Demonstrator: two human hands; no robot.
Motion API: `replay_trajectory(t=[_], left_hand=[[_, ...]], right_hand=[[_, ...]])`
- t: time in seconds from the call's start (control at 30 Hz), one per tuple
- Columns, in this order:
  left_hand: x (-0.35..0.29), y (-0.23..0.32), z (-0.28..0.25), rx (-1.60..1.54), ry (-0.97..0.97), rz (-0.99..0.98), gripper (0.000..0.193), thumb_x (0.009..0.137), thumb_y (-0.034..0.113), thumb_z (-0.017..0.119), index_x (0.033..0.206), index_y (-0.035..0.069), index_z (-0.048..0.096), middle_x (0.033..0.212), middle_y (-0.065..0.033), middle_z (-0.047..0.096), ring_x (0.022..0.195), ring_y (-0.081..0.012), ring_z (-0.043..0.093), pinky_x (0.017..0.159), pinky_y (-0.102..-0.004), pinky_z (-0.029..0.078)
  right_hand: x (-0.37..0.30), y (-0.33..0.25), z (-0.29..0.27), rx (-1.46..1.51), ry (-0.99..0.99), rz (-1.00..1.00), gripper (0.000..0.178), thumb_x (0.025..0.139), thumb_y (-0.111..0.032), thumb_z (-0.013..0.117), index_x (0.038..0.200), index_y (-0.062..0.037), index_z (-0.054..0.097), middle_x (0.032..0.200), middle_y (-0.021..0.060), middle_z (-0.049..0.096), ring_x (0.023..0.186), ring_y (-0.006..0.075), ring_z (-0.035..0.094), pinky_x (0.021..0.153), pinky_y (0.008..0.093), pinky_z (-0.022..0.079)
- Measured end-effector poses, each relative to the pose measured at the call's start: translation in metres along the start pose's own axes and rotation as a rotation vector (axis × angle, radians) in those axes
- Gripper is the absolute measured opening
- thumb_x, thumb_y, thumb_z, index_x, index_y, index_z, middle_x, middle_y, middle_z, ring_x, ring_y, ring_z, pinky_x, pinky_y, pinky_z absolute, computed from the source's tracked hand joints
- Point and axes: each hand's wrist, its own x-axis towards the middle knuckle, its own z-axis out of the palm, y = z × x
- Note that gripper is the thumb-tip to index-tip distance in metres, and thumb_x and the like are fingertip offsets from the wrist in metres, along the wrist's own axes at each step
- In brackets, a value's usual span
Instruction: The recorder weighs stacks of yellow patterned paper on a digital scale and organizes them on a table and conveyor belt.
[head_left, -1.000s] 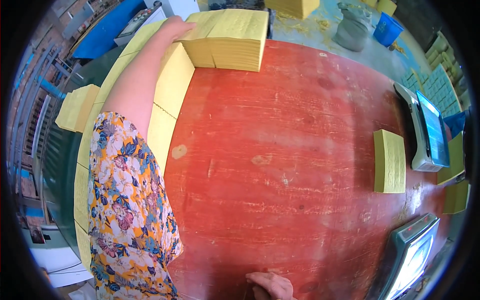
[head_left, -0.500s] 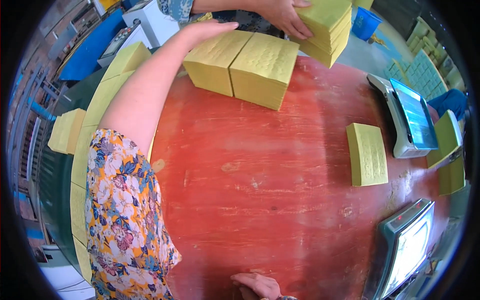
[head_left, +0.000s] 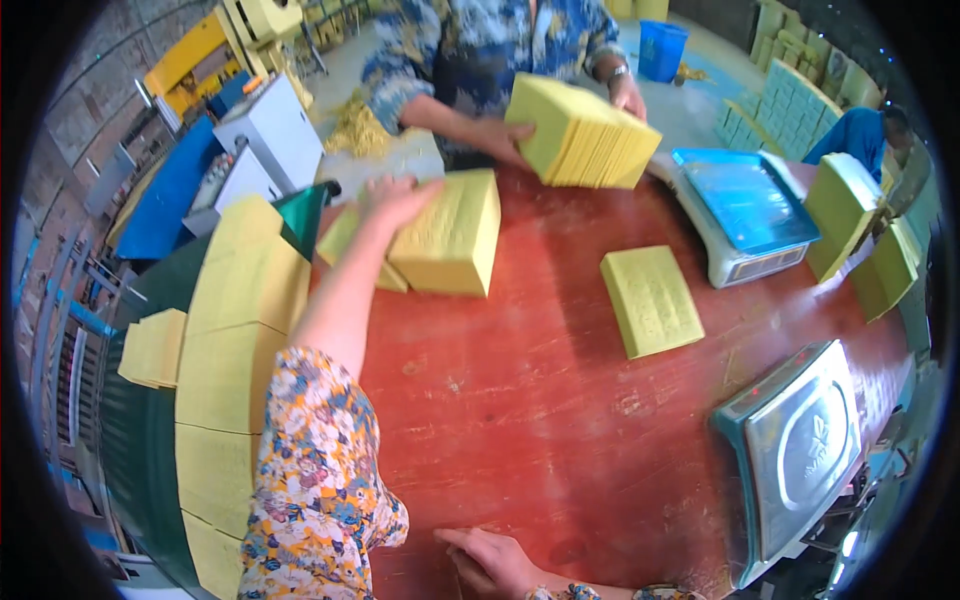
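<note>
My left hand reaches far forward over two yellow paper stacks that sit side by side on the red table. Its fingers lie over their top and far edge, spread rather than closed; part of the left stack is behind my forearm. At the near edge, my right hand rests on the tabletop, empty, its fingers loosely extended. Across the table, a co-worker in a blue patterned top holds another thick yellow paper stack tilted between both hands.
A thinner yellow stack lies on the table's right half. Beyond it stand a scale with a blue tray and a second scale with a metal pan. A row of yellow stacks runs along my left. A blue bucket stands on the floor.
My view has shifted up and to the right. The two stacks under my left hand have come nearer and leftward. The co-worker's stack is now tilted, showing its sheet edges.
</note>
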Motion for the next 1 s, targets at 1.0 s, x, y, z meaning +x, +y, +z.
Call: replay_trajectory(t=[1.0], left_hand=[[-0.576,0.115,-0.070,0.107,0.173,0.219,0.073,0.084,0.062,0.057,0.141,0.016,0.049,0.153,-0.0201,0.030,0.144,-0.0411,0.020,0.108,-0.0723,0.011]], right_hand=[[-0.162,-0.043,-0.104,-0.219,0.276,-0.020,0.043,0.088,-0.028,0.061,0.125,-0.0066,0.058,0.116,0.0172,0.063,0.109,0.0337,0.060,0.090,0.0421,0.049]])
